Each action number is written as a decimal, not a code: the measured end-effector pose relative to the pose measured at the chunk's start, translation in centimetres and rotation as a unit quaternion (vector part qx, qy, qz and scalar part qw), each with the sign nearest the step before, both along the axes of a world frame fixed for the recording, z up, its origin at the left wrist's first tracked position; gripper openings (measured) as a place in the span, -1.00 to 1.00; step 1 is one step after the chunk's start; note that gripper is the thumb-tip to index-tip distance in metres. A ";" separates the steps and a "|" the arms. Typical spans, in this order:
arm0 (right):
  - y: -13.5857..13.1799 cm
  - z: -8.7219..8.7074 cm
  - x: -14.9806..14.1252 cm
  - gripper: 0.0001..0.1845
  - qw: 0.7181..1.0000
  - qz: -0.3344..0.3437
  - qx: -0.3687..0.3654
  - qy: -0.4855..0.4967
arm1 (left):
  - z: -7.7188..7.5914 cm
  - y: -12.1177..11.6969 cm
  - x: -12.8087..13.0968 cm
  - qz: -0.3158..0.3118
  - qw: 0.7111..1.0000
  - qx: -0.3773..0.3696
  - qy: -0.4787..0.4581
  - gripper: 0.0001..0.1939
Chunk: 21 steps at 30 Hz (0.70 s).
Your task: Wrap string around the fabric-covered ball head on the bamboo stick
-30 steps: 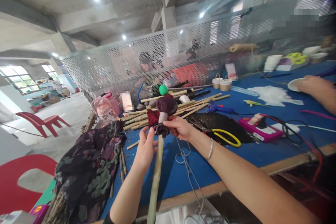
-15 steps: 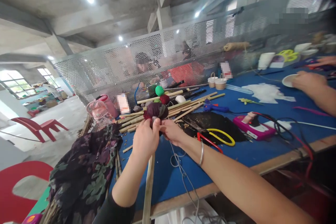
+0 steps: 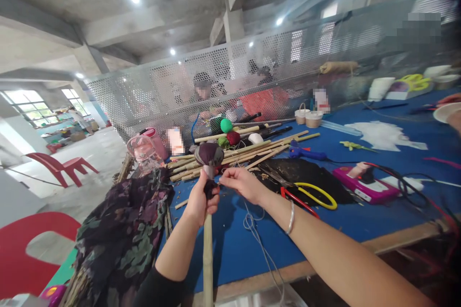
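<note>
My left hand is wrapped around a pale wooden stick, close below its top end. A dark purple-grey cloth-covered ball sits at that end, and gathered dark cloth bunches under it among my fingers. Just right of the stick, my right hand is closed in a pinch on a thin grey string. Loose loops of that string hang over the table's front edge. Other wrapped balls lie behind: a green ball, a dark red ball and a white ball.
Bamboo sticks lie across the blue table. To the right are scissors, a blue glue gun and a magenta power strip. Dark floral cloth drapes at left. A co-worker's hand shows far right.
My right hand has drawn away from my left, to the right of the stick. The wrapped ball now shows more fully above my left hand. The view has shifted slightly.
</note>
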State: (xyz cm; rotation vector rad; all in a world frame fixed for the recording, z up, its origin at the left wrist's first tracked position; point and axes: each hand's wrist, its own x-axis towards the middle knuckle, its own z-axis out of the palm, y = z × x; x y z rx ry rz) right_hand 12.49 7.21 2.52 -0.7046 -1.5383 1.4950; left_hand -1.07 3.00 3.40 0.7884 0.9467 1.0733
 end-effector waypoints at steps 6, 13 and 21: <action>-0.6 0.5 0.2 -0.67 0.991 0.052 -0.100 0.068 | 0.0 0.1 -0.7 -0.109 0.988 -0.057 -0.093 -0.36; 0.1 0.1 -0.1 -0.65 0.991 0.067 -0.095 0.064 | -0.3 -0.3 -0.9 -0.223 0.948 -0.026 -0.226 -0.39; 0.7 -0.8 1.1 -0.66 0.965 0.214 -0.144 0.042 | -2.3 -0.1 0.1 -0.257 0.938 -0.087 -0.217 -0.33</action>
